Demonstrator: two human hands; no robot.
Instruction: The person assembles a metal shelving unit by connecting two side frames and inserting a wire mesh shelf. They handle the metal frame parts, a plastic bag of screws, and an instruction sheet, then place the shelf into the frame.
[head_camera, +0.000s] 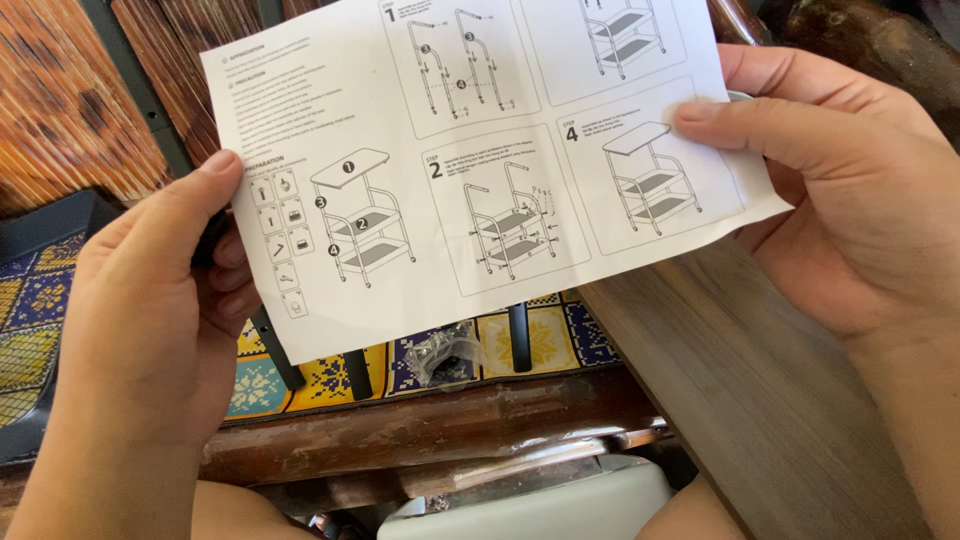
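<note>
A white instruction sheet (480, 160) with line drawings of a small shelf table fills the middle of the head view, tilted slightly. My left hand (150, 300) grips its left edge, thumb on top. My right hand (840, 190) pinches its right edge, thumb lying over the last drawing. Both hands hold the sheet up above the floor.
A grey wood-grain board (740, 390) slants under my right hand. Below the sheet lie black metal tubes (518, 338) and a small clear bag of hardware (445, 352) on a colourful patterned mat (545, 340). A brown wooden rail (420, 425) crosses the bottom; a white object (560, 505) sits below it.
</note>
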